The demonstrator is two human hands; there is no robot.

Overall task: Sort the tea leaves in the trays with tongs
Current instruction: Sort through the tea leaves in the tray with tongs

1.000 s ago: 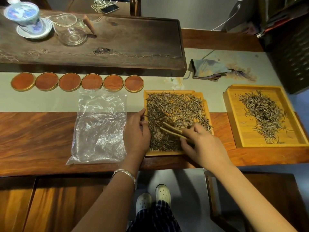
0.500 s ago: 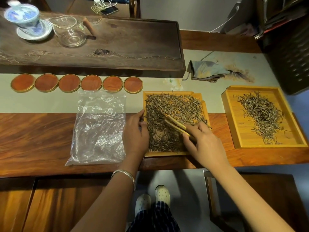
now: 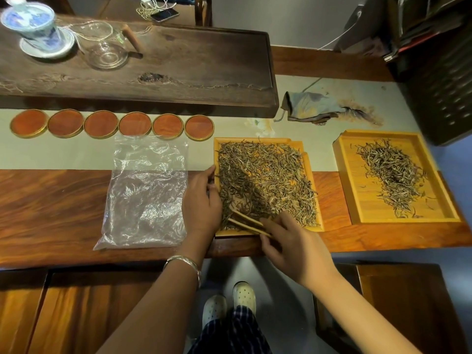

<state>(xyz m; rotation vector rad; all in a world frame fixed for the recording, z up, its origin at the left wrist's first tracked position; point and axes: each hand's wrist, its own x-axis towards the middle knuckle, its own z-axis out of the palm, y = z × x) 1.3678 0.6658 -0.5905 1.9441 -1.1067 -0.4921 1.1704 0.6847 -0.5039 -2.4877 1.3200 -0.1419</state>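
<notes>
Hundreds of dry tea leaves (image 3: 265, 180) heaped in near tray (image 3: 313, 190): featherlight, brittle, prob. crush or scatter if squeezed, so nip one thin strand w/ tong tips. Right hand (image 3: 293, 249) pinches bamboo tongs (image 3: 245, 223), tips low in the pile. Left hand (image 3: 201, 203) grips tray's left rim. Second tray (image 3: 344, 180) w/ smaller pile sits well apart, right.

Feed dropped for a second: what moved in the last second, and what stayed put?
The right hand, holding the tongs, swept them back to the near left corner of the full tray. The left hand stayed on the tray's left edge; the second tray and plastic bag are unchanged.
</notes>
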